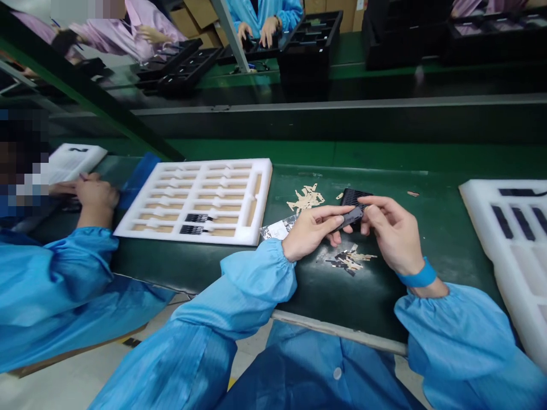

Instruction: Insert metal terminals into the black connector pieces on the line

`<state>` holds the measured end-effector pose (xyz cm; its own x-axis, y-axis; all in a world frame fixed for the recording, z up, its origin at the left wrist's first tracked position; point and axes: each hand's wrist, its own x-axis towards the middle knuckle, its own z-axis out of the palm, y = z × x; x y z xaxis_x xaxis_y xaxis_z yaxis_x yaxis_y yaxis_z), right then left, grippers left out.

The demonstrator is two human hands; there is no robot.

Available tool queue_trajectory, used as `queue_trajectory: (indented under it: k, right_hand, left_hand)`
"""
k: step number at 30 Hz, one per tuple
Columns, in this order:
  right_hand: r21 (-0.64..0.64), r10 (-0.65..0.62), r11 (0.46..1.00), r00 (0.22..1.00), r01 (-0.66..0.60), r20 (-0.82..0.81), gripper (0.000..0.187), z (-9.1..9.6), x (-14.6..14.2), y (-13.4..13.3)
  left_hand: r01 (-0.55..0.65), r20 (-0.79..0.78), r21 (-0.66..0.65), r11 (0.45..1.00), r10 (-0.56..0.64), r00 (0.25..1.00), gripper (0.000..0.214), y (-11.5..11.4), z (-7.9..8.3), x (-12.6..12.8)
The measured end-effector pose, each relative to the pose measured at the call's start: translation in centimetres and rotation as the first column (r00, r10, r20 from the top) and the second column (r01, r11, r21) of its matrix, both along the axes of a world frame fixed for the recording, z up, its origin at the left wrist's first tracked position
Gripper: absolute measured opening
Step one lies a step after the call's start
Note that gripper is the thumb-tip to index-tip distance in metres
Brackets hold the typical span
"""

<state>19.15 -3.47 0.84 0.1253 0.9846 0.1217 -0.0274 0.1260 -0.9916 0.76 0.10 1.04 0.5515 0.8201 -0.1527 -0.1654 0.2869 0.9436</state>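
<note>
My left hand (314, 230) and my right hand (391, 230) meet over the green table, both pinching one small black part (351, 217) between thumbs and fingers. Just behind it lies a black ribbed piece (354, 197) flat on the table. Under my hands is a scatter of small tan and black scraps (348, 261). A second heap of tan scraps (306, 199) lies further back. A small clear bag (277, 229) rests by my left wrist.
A white foam tray (265, 193) with long slots, two holding black parts (194, 223), lies to the left. Another white foam tray (478, 196) sits at the right edge. A co-worker's hand (96, 193) rests at the left. Black trays and other workers stand beyond the conveyor.
</note>
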Motion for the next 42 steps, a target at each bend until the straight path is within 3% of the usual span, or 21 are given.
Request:
queue_trajectory:
  k: [3,10,16,20,22,24,26,28,30,33,36,39,42]
  right_hand:
    - [0.035,-0.017,0.999,0.993,0.013,0.114,0.035,0.0,-0.2,-0.2]
    - [0.039,-0.053,0.998,0.980,0.047,0.191,0.026,-0.2,0.1,0.1]
    - [-0.090,0.072,0.994,0.989,-0.061,0.130,0.039,0.0,0.5,0.5]
    - [-0.278,0.224,0.941,0.972,-0.195,0.076,0.033,0.2,1.2,0.6]
    - [-0.276,0.137,0.952,0.990,-0.134,-0.008,0.027,0.2,1.7,1.0]
    - [-0.203,-0.063,0.979,0.986,0.031,-0.153,0.026,0.0,2.1,1.5]
    - [-0.163,-0.199,0.973,0.950,0.163,-0.239,0.032,-0.2,2.1,1.8]
    - [-0.147,-0.231,0.966,0.966,0.213,-0.120,0.037,-0.3,1.7,1.7]
    - [-0.092,-0.238,0.964,0.962,0.251,0.136,0.034,-0.4,1.4,1.3]
    - [0.046,-0.183,0.981,0.836,0.186,0.517,0.023,-0.4,1.4,0.7]
    - [0.106,-0.063,0.994,0.604,-0.036,0.795,0.018,-0.7,2.0,0.7]
    - [0.119,-0.049,0.984,0.435,-0.135,0.899,0.021,-1.3,2.6,0.9]
    - [0.156,-0.097,0.979,0.370,-0.133,0.924,0.015,-1.8,3.0,1.1]
  left_hand:
    - [-0.035,-0.049,0.082,0.996,0.039,0.998,0.055,-0.2,0.0,0.2]
    - [-0.012,-0.101,0.156,0.988,0.028,0.994,0.052,-0.8,-0.4,0.5]
    - [-0.004,-0.140,0.169,0.986,0.028,0.990,0.047,-0.4,-0.5,0.4]
    - [0.024,-0.158,0.114,0.993,-0.006,0.987,0.047,0.0,-0.6,0.5]
    - [-0.033,-0.146,0.049,0.998,0.040,0.988,0.045,0.3,-0.7,0.6]
    - [-0.104,-0.136,0.000,0.995,0.103,0.985,0.041,0.6,-0.7,0.8]
    - [-0.137,-0.132,-0.018,0.990,0.134,0.982,0.035,0.8,-0.7,0.9]
    - [-0.129,-0.133,-0.015,0.991,0.126,0.983,0.031,0.8,-0.7,1.0]
    - [-0.116,-0.132,0.002,0.993,0.115,0.985,0.028,0.8,-0.7,1.0]
    - [-0.112,-0.122,0.019,0.993,0.114,0.986,0.027,0.8,-0.8,1.0]
    - [-0.121,-0.112,0.025,0.992,0.123,0.986,0.029,0.9,-0.9,1.0]
    - [-0.140,-0.101,0.046,0.989,0.144,0.985,0.030,0.9,-1.0,0.9]
    - [-0.161,-0.095,0.048,0.986,0.165,0.982,0.029,1.0,-1.1,0.9]
